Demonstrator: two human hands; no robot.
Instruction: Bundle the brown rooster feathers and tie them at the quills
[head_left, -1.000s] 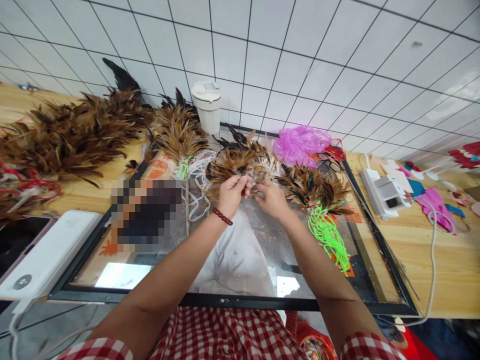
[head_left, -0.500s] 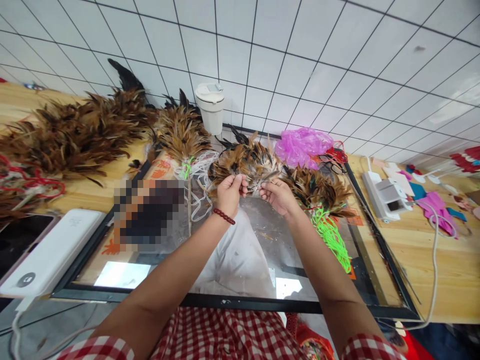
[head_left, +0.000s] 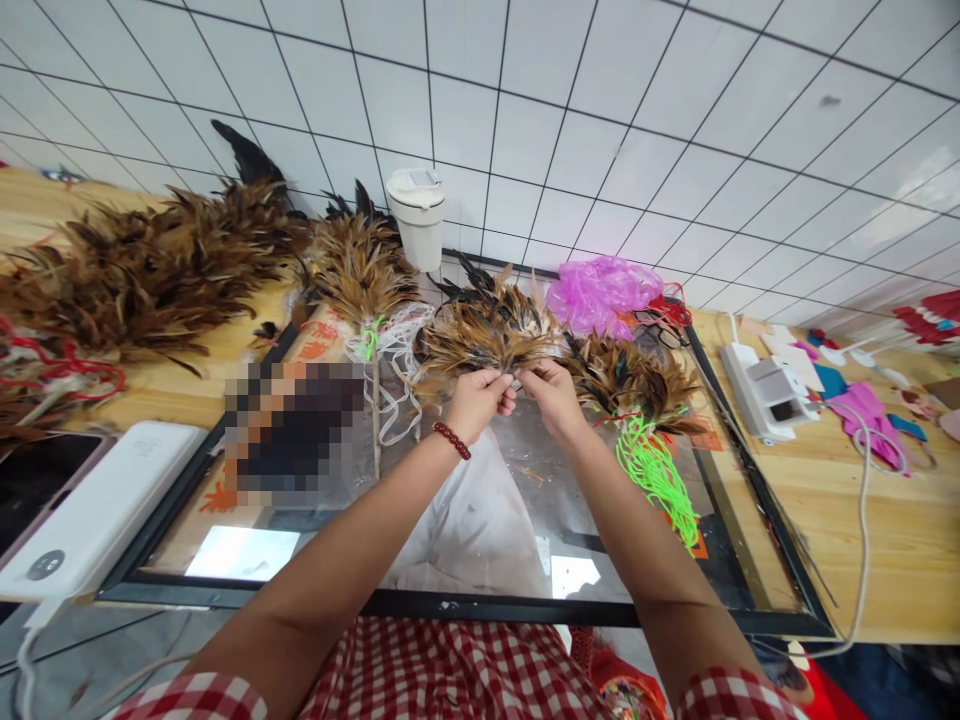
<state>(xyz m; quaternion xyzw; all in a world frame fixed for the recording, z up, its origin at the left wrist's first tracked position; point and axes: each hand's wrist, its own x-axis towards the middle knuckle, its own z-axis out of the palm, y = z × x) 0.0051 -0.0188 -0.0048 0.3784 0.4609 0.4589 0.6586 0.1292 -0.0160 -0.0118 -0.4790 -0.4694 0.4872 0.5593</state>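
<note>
My left hand (head_left: 477,401) is closed around the base of a fan of brown and black feathers (head_left: 480,335), held above a black-framed glass panel (head_left: 420,600). My right hand (head_left: 553,393) pinches the same bunch at its base, fingertips touching the left hand's. A red bead bracelet sits on my left wrist. To the right lies another feather bundle (head_left: 637,375) tied with neon green cord (head_left: 660,470). A third bundle (head_left: 360,270) with green tie and white string lies to the left.
A big heap of brown feathers (head_left: 142,265) covers the wooden table at left. A white cup (head_left: 418,215) stands by the tiled wall. Pink plastic bag (head_left: 600,290), white power strip (head_left: 765,390) with cable at right, white power bank (head_left: 90,510) at left.
Both hands drew together at the base of the feather bunch; the right hand moved left to meet the left, and the feathers now fan out flatter above the fingers.
</note>
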